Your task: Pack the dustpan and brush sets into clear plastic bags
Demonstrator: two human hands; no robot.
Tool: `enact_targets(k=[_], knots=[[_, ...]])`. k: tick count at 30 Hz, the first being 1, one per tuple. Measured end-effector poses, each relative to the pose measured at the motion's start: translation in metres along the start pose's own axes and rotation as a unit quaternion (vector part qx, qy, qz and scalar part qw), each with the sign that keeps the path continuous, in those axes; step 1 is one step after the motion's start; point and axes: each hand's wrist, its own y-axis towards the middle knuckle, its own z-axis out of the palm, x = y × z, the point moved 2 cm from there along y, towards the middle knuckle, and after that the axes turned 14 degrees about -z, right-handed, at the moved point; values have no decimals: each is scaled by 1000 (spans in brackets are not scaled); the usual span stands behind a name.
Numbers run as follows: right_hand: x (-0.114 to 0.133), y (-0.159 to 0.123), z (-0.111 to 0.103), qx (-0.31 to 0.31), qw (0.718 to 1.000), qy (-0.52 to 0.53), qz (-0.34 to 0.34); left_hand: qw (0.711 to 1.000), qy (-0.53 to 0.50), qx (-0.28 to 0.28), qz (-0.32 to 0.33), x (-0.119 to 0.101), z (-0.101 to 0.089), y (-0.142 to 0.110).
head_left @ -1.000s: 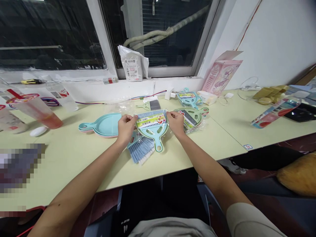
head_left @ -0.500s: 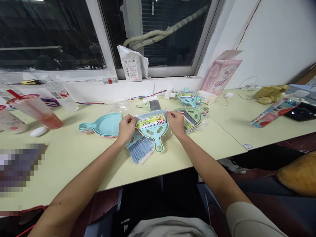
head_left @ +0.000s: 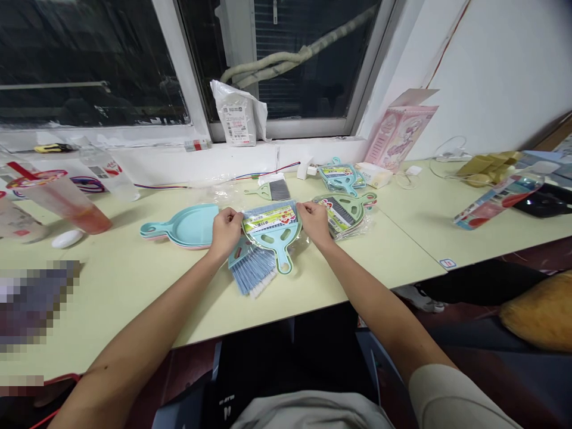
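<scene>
Between my hands is a bagged dustpan and brush set (head_left: 277,237), a blue brush over a green-edged pan, with a printed label across it and its handle toward me. My left hand (head_left: 227,231) pinches the clear bag at its upper left corner. My right hand (head_left: 313,221) pinches the upper right corner. Partly under the set lie loose blue brushes (head_left: 254,271), bristles toward me. To the left rests a stack of dustpans (head_left: 193,226), blue on top and pink below. Close to my right hand are bagged green sets (head_left: 346,211).
Farther back lie a green brush (head_left: 273,190) and more bagged blue sets (head_left: 340,177). A drink cup (head_left: 67,199) and a plastic bottle (head_left: 109,170) stand at left. A pink box (head_left: 400,134) is by the wall, and another bottle (head_left: 498,196) is at right.
The bagged set has shifted slightly left along with both hands, which keep their pinch on its upper corners. The other things on the table stay as they were.
</scene>
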Motion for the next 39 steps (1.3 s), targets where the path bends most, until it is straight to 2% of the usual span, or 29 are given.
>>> enact_targets(k=[4,8,10,12,15,18,21,25,28,31,33,35,39], knots=[[-2,-1,4,17,999,24,27,999,-5,-30,-10,-2,0,-3],[-5,0,6,49,991,69,102,996,-51,-79,-9,-5,-2,-2],[0,0,4,49,994,25,98,991,-87,-99,-19,-7,-2,-1],[12,0,0,59,994,-64,63,986,-121,-110,-31,-8,-3,0],[43,-4,0,133,972,-191,11,981,-152,-111,-37,-10,-2,-1],[69,-9,5,227,931,-283,-32,980,-169,-101,-36,-11,1,-4],[74,-12,13,288,906,-306,-44,981,-180,-70,-36,-13,4,-9],[58,-8,17,287,900,-322,-65,984,-176,-9,-35,-18,12,-19],[45,1,11,290,898,-325,-54,984,-169,37,-33,-21,17,-26],[34,19,-8,276,911,-302,-55,981,-161,96,-41,-25,20,-33],[24,37,-32,271,921,-274,-58,980,-140,128,-53,-27,20,-38],[9,58,-62,280,921,-264,-63,983,-109,136,-59,-28,20,-41],[-25,100,-135,321,890,-318,-59,992,-66,108,-31,-26,19,-41]])
